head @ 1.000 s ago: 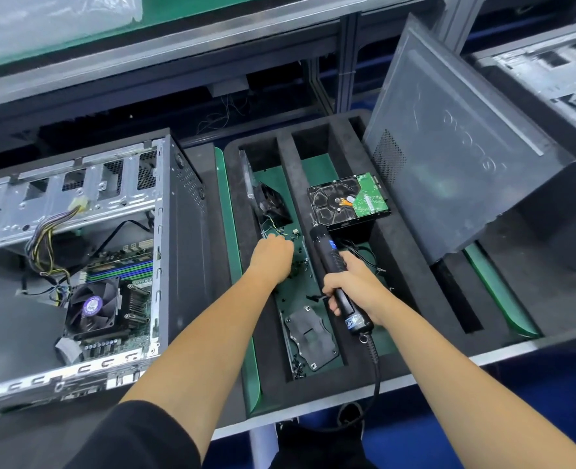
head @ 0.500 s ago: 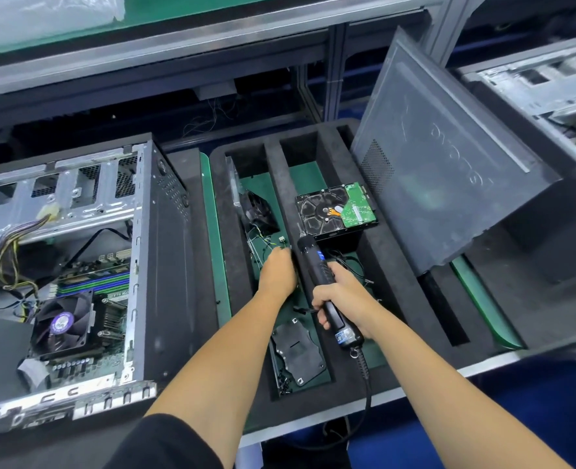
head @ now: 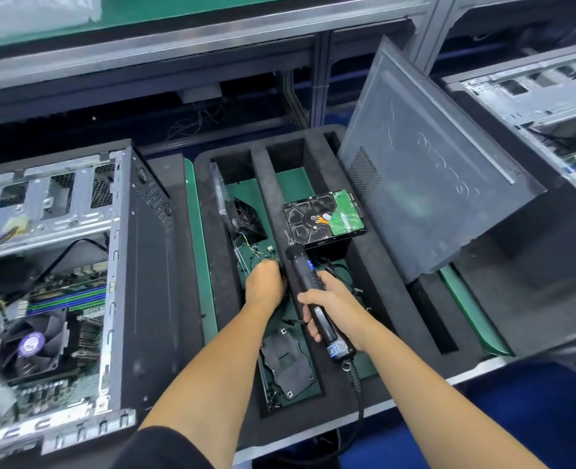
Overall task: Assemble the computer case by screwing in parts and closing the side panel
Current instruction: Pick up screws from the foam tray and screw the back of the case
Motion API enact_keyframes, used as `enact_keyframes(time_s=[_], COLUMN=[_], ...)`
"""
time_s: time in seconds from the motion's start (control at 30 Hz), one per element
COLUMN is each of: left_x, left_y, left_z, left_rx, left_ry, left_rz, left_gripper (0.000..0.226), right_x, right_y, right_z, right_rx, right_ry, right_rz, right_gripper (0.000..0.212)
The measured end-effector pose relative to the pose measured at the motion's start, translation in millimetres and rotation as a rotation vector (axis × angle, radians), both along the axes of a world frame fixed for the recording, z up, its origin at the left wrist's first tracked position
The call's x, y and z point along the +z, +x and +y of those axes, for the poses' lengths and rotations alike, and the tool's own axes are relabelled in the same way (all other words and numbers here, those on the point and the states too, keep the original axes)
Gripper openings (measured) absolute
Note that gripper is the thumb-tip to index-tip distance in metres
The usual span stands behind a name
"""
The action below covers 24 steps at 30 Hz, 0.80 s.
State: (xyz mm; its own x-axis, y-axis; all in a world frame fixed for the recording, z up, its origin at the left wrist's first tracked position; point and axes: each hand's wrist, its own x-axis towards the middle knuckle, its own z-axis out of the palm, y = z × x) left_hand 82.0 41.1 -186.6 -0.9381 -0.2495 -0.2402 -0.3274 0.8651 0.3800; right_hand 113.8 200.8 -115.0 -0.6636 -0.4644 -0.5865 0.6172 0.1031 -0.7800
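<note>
An open computer case (head: 138,265) lies at the left with its motherboard and CPU fan (head: 33,343) exposed. Its grey side panel (head: 425,184) leans upright in the black foam tray (head: 334,394) at the right. My right hand (head: 334,306) grips a black corded electric screwdriver (head: 313,299), tip pointing away toward a hard drive (head: 324,220) standing in the tray. My left hand (head: 264,286) reaches down into a tray slot among small wired parts, fingers curled; what they hold is hidden.
A small black fan (head: 246,218) and a flat black part (head: 286,363) lie in the same slot. A second open case (head: 533,93) sits at the far right. A metal rail (head: 178,45) runs along the back.
The view has shifted slightly, so the tray sits more central. Both hands stay over the tray slot; my left hand has drawn back a little toward me.
</note>
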Motion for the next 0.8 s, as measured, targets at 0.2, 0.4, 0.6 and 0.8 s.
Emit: enact_keyframes(time_s=[0.2,0.4,0.6,0.8], left_x=[22.9,57.4,120.4,190.4], left_y=[-11.4,-7.6,-7.2,6.1], left_z=[-10.7,-17.2,-24.4,-45.7], left_rx=[0.392,0.535,0.653,0.635], left_ry=[0.418,0.692,0.940,1.004], left_rz=[0.012,0.049,0.292,0.455], left_gripper=[0.042,0.037,0.020,0.009], right_x=[0.5,9.5,42.6,97.1], right_y=[0.4,3.7,16.1,28.9], right_z=[-0.9,-1.4,-11.2,-31.8], right_rx=[-0.016,-0.011,0.032,0.196], right_ry=[-0.005,-0.006,-0.110,-0.209], right_rz=[-0.016,-0.021,0.034,0.238], right_gripper=[0.038,0.036,0.053,0.053])
